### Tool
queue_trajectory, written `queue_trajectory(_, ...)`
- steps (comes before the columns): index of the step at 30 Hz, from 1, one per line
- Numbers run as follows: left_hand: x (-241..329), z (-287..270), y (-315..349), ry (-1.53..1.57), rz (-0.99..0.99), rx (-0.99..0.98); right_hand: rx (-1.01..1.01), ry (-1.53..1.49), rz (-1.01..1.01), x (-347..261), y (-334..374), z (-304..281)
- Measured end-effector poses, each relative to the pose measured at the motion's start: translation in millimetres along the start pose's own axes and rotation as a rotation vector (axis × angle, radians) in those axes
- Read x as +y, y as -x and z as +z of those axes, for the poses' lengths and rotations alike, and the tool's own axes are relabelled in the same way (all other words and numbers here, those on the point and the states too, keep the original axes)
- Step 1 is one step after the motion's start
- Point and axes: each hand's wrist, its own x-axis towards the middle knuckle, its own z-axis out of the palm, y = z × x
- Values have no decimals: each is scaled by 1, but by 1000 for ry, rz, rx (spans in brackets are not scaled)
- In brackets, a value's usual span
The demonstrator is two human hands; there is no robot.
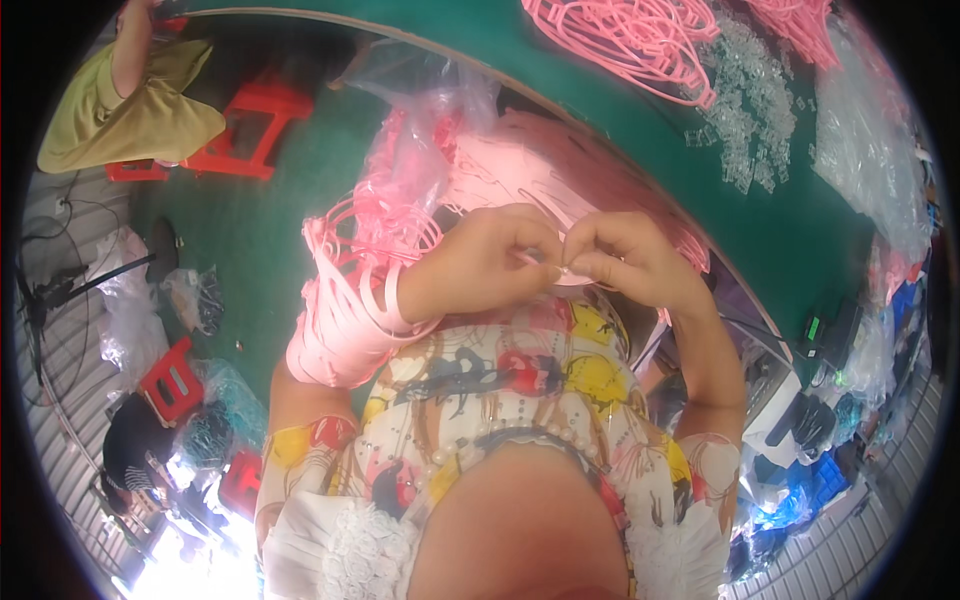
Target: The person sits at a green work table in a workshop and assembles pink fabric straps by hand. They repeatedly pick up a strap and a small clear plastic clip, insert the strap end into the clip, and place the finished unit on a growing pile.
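My left hand (490, 262) and my right hand (635, 258) meet in front of my chest, fingertips nearly touching. Both are closed in a pinch on a thin pink strap (573, 278), of which only a short piece shows between them. Whether a small clear part is on it, I cannot tell. Many pink strap loops (345, 325) hang around my left forearm and wrist. Beyond my hands, a heap of pink straps and pink sheet-like material (505, 165) lies below the table edge, with pink pieces in a clear plastic bag (425, 130) beside it.
The green table (770, 235) curves across the upper right. On it lie a tangle of pink straps (640, 45), a scatter of small clear plastic pieces (755, 120) and a clear bag (870, 140). A red stool (262, 110) and another person (130, 115) are at upper left.
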Motion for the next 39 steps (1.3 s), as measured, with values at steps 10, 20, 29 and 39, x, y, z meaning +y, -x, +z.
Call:
queue_trajectory(10, -3, 2, 10, -170, 15, 45, 45, 189, 44, -5, 3, 7)
queue_trajectory(20, 7, -2, 10, -527, 258, 168, 94, 63, 208, -5, -3, 15)
queue_trajectory(29, 4, 5, 10, 331, -288, 217, 379, 362, -90, -15, -5, 27)
queue_trajectory(39, 0, 10, -2, 446, -454, 262, 529, 638, -273, 6, -7, 27)
